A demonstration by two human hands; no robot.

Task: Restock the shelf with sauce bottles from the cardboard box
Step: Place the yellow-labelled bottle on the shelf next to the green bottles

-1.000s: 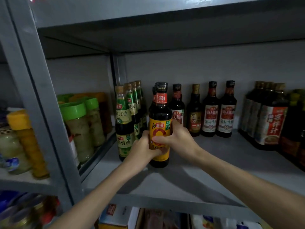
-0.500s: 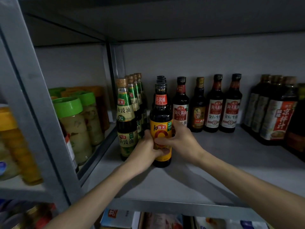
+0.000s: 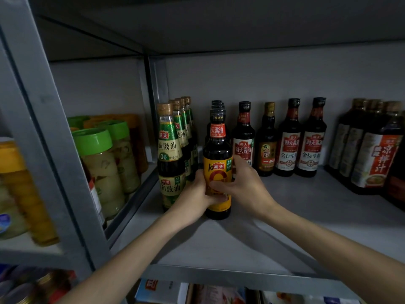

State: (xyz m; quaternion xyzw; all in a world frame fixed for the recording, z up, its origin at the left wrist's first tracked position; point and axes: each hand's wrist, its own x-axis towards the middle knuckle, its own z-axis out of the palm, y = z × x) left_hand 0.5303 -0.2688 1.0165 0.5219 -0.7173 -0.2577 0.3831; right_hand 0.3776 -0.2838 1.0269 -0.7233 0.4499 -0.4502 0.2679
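A dark sauce bottle [image 3: 217,150] with a yellow label and orange neck band stands upright on the grey shelf [image 3: 285,227], at the front of a row of like bottles. My left hand [image 3: 195,198] wraps its lower left side. My right hand [image 3: 243,185] grips its right side, fingers across the label. Both hands are closed on this bottle. The cardboard box is out of view.
A row of green-label bottles [image 3: 169,154] stands just left of the held bottle. Dark red-label bottles [image 3: 289,139] line the back wall and larger bottles [image 3: 372,150] stand at the right. Green-lidded jars [image 3: 103,167] fill the left bay behind a metal post [image 3: 50,128].
The bottle has slid slightly deeper into its row, with both hands staying on it. The view has shifted closer and a little lower.
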